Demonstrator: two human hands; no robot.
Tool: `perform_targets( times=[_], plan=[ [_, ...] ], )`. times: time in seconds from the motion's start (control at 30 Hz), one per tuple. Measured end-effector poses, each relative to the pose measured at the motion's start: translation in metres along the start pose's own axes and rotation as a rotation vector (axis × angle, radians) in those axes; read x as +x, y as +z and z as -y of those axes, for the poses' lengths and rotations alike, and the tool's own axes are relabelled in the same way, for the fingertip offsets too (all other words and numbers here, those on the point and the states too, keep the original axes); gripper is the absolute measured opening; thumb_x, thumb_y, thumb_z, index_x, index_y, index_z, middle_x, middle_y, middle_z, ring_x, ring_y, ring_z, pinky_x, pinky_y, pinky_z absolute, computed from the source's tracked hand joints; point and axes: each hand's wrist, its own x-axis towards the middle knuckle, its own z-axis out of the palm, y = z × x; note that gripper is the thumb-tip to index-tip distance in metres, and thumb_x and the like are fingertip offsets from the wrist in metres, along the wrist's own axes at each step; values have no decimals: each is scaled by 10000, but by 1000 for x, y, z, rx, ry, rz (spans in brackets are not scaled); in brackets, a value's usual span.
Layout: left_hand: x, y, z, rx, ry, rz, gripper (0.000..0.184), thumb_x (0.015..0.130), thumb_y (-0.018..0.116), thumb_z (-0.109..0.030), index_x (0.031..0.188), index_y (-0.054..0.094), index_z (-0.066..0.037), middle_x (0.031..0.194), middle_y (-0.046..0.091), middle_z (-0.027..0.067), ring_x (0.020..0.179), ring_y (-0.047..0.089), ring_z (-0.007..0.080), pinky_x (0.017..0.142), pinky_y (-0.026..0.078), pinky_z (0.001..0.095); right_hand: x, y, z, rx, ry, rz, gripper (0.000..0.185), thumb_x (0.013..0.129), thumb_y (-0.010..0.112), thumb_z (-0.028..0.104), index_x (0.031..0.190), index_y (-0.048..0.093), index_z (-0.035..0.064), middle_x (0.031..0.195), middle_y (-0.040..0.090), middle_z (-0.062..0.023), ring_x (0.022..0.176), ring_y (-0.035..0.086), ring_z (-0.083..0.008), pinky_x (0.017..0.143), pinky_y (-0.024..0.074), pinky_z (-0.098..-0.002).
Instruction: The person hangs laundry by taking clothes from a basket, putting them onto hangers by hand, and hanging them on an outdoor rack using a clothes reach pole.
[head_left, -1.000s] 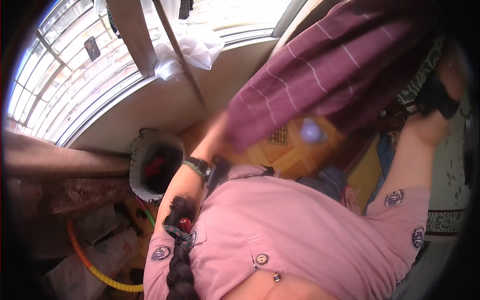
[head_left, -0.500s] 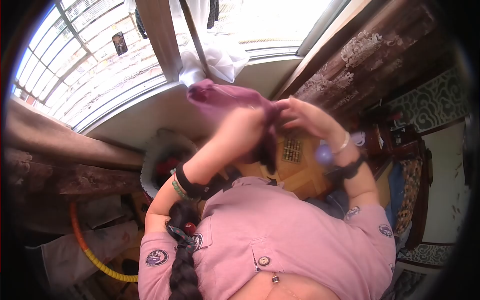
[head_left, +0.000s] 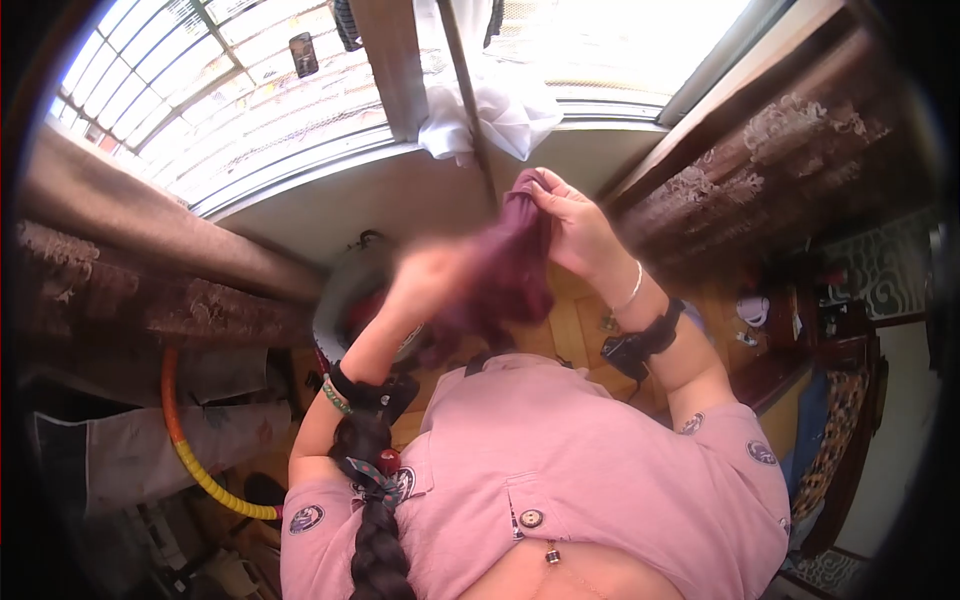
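A dark maroon piece of cloth [head_left: 505, 265] hangs in loose folds in front of my chest; what kind of garment it is cannot be made out. High on its upper edge, my right hand [head_left: 580, 228] pinches the fabric between thumb and fingers. My left hand [head_left: 435, 275] is smeared by motion at the cloth's left side, so its fingers do not show clearly. Beyond and below my left forearm stands a grey tub [head_left: 335, 290] with something red inside, partly hidden by the arm.
A thin upright pole [head_left: 465, 75] stands before the window, with white sheer fabric [head_left: 495, 115] gathered around it. Brown patterned curtains [head_left: 750, 150] hang at both sides. An orange and yellow hoop [head_left: 195, 470] lies at the left. Dark furniture [head_left: 850, 335] is at the right.
My right hand has gone from open-fingered beside the cloth to pinching its upper edge. The cloth, earlier stretched toward the upper left, now hangs down. My left hand has moved left and lower.
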Motion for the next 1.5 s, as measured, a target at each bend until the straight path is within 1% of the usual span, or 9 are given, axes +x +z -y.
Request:
perform_targets(
  times=[0.13, 0.2, 0.23, 0.4, 0.47, 0.53, 0.6, 0.9, 1.5],
  plan=[
    [-12, -6, -34, 607, 110, -290, 653, 743, 770, -284, 1249, 452, -20, 1116, 575, 139, 1018, 575, 194, 847, 480, 314, 7, 48, 3, 2, -22, 18, 206, 995, 411, 101, 1162, 505, 24, 1053, 606, -88, 971, 611, -164, 895, 499, -305],
    [9, -6, 0, 295, -27, -84, 742, 740, 753, -188, 1347, 359, -21, 1169, 573, 138, 1056, 573, 212, 894, 467, 325, 10, 59, 6, 5, -29, 85, 238, 999, 408, 114, 1201, 489, 16, 1111, 598, -109, 1011, 607, -169, 929, 493, -314],
    [13, -4, 21, 278, 135, -129, 643, 751, 734, -152, 1298, 436, 3, 1121, 612, 140, 1035, 588, 204, 892, 467, 324, 10, 67, 10, 13, -56, 109, 247, 1000, 410, 121, 1209, 489, 15, 1126, 599, -114, 1017, 610, -173, 926, 498, -316],
    [87, -13, 167, -45, -146, -163, 221, 855, 573, -101, 1063, 628, -49, 927, 667, 73, 806, 644, 199, 711, 523, 351, -7, 93, 50, -57, -191, -17, 267, 990, 453, 153, 1180, 563, 2, 1023, 654, -121, 910, 655, -197, 842, 541, -310],
    [78, -22, 140, -203, -216, -170, 211, 895, 525, -94, 1074, 611, -24, 921, 665, 86, 806, 658, 213, 695, 543, 372, -9, 67, 68, -945, -635, -239, 335, 998, 429, 182, 1157, 570, -77, 1062, 657, -157, 913, 669, -234, 858, 556, -346],
    [78, -34, 134, -509, -152, -142, 252, 935, 489, -107, 1144, 573, 6, 1041, 653, 121, 891, 655, 251, 755, 549, 384, -11, 36, 102, -149, -434, 27, 347, 1005, 389, 162, 1174, 552, -93, 1114, 639, -184, 967, 654, -265, 909, 538, -381],
    [61, -38, 92, -947, -132, 64, 336, 970, 421, -122, 1254, 488, 43, 1238, 568, 190, 1096, 587, 319, 943, 494, 454, -14, 21, 122, -131, -455, 42, 353, 1007, 386, 173, 1188, 547, -85, 1132, 631, -186, 1004, 640, -268, 921, 525, -380],
    [20, -38, -19, -1143, -70, 572, 410, 973, 424, -209, 1283, 465, 58, 1228, 576, 195, 1083, 600, 266, 966, 475, 380, -57, -64, 189, -2, -508, 17, 322, 990, 398, 138, 1151, 573, -79, 1152, 622, -206, 1086, 596, -301, 991, 457, -444],
    [46, -41, -68, -1200, 101, 579, 364, 1001, 385, -231, 1192, 547, 33, 1118, 643, 187, 994, 651, 286, 882, 544, 405, -42, -130, 149, -149, -404, -609, 260, 974, 464, 157, 1102, 593, -29, 1111, 645, -142, 1013, 625, -244, 927, 492, -375]
  ],
)
